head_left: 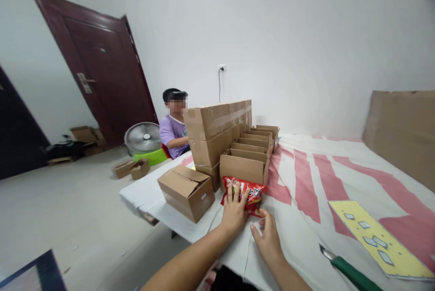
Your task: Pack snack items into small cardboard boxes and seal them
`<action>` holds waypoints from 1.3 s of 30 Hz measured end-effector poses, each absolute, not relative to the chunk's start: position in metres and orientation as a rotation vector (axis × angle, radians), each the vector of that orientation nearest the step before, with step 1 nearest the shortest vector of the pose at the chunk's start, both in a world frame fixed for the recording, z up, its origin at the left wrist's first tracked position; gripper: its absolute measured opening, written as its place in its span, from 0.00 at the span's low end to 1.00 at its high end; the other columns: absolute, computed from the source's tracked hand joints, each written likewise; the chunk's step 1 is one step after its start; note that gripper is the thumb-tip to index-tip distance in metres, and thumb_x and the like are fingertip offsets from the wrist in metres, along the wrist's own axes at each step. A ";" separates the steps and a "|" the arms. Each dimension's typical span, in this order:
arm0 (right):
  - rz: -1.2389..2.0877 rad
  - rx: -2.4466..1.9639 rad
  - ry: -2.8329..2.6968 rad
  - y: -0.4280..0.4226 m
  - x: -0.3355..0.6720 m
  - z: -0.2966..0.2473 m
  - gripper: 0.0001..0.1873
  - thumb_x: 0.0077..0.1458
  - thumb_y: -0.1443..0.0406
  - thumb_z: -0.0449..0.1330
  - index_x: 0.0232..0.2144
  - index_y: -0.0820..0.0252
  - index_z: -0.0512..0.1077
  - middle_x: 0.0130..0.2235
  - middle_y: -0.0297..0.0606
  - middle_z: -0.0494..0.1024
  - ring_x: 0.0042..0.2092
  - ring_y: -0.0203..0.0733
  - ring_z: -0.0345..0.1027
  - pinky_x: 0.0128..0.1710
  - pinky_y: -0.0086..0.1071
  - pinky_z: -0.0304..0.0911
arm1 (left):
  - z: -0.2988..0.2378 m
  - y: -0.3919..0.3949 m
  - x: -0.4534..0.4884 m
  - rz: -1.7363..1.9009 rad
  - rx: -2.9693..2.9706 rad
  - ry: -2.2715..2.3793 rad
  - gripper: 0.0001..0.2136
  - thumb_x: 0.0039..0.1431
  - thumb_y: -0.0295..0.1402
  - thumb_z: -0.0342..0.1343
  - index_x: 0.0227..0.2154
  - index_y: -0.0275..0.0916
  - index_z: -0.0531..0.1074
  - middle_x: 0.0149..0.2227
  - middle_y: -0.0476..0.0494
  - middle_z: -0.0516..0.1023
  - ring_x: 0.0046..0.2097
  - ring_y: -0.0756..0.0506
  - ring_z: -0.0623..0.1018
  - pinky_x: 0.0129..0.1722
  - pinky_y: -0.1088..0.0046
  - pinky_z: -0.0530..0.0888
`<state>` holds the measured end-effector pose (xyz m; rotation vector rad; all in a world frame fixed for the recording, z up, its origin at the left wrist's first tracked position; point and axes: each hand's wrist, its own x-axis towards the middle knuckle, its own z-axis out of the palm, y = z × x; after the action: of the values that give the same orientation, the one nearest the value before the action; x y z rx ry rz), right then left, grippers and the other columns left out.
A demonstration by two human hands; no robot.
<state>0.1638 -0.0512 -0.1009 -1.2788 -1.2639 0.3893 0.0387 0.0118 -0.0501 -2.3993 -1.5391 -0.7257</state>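
A shiny red snack packet (255, 195) with printed lettering lies on the table against the front of an open cardboard box (239, 169). My left hand (234, 209) rests on top of the packet, its fingers spread across it. Close to the packet's near right corner is my right hand (268, 235), thumb and fingers apart; whether a fingertip touches the packet I cannot tell. To the left sits a cardboard carton (181, 189) with its top flaps folded down.
A wall of stacked cartons (212, 123) stands behind, with a row of open boxes (254, 139) beside it. A green-handled knife (353, 273) and yellow sheet (374, 232) lie at right. Another person (173, 130) sits beyond the stack, near a fan (141, 139).
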 end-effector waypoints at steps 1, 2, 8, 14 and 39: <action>0.390 -1.282 -1.259 -0.051 0.164 -0.101 0.23 0.46 0.64 0.58 0.47 0.59 0.66 0.42 0.42 0.72 0.37 0.45 0.68 0.37 0.39 0.69 | -0.050 0.014 0.040 -0.721 -2.400 -1.539 0.35 0.50 0.31 0.60 0.61 0.48 0.56 0.68 0.38 0.45 0.67 0.29 0.41 0.57 0.45 0.57; 0.393 -1.286 -1.256 -0.052 0.163 -0.101 0.23 0.46 0.64 0.58 0.47 0.58 0.66 0.42 0.42 0.72 0.36 0.44 0.68 0.36 0.38 0.69 | -0.050 0.017 0.041 -0.720 -2.398 -1.542 0.34 0.50 0.32 0.60 0.61 0.48 0.57 0.68 0.38 0.44 0.67 0.29 0.41 0.57 0.45 0.57; 0.414 -1.305 -1.280 -0.052 0.163 -0.103 0.23 0.47 0.63 0.58 0.47 0.57 0.65 0.42 0.41 0.72 0.37 0.44 0.68 0.37 0.38 0.68 | -0.048 0.030 0.048 -0.702 -2.399 -1.574 0.34 0.52 0.33 0.59 0.62 0.49 0.55 0.67 0.38 0.45 0.67 0.28 0.43 0.56 0.44 0.58; 0.449 -1.321 -1.310 -0.052 0.162 -0.104 0.22 0.48 0.63 0.57 0.47 0.58 0.64 0.44 0.42 0.71 0.38 0.44 0.68 0.39 0.38 0.67 | -0.047 0.048 0.051 -0.679 -2.388 -1.584 0.33 0.53 0.33 0.59 0.62 0.49 0.55 0.67 0.38 0.45 0.66 0.27 0.43 0.56 0.45 0.58; 0.430 -1.353 -1.301 -0.047 0.167 -0.098 0.17 0.47 0.64 0.55 0.42 0.60 0.67 0.39 0.40 0.72 0.33 0.40 0.69 0.35 0.36 0.67 | -0.014 0.081 0.055 -0.429 -2.341 -1.825 0.26 0.59 0.25 0.41 0.60 0.47 0.58 0.68 0.38 0.46 0.67 0.29 0.43 0.59 0.43 0.50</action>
<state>0.1673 -0.0468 -0.0976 -1.3531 -1.3009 0.4303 0.0550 0.0813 -0.0137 -2.3414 -1.8252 -0.4293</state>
